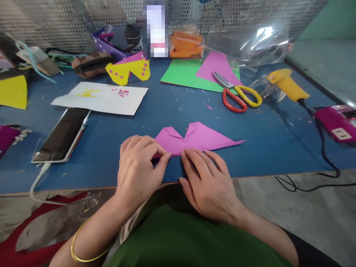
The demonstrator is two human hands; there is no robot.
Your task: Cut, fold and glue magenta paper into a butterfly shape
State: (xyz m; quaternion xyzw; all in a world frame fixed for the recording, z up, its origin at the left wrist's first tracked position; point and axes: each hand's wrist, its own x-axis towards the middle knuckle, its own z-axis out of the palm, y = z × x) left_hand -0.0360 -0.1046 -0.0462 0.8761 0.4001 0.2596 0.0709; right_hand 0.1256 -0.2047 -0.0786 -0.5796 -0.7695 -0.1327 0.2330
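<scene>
A folded piece of pink paper (200, 137) lies on the blue table in front of me, with a V-shaped notch and creases at its top and a thin point at its right end. My left hand (139, 165) pinches its near edge between thumb and fingers and covers its left end. On the same edge, just to the right, rest the stretched fingers of my right hand (207, 178); the thumb is apart from them, near the table's front edge. Beyond the paper, scissors (233, 92) with one red and one yellow handle lie partly on a green sheet (182, 75).
A yellow glue gun (289, 85) and its cord are at the right, near a magenta power strip (338, 122). To the left lie a charging phone (62, 135), a white sheet (102, 100) with small cut pieces, and a yellow paper shape (121, 73). Paper scraps dot the table (172, 111).
</scene>
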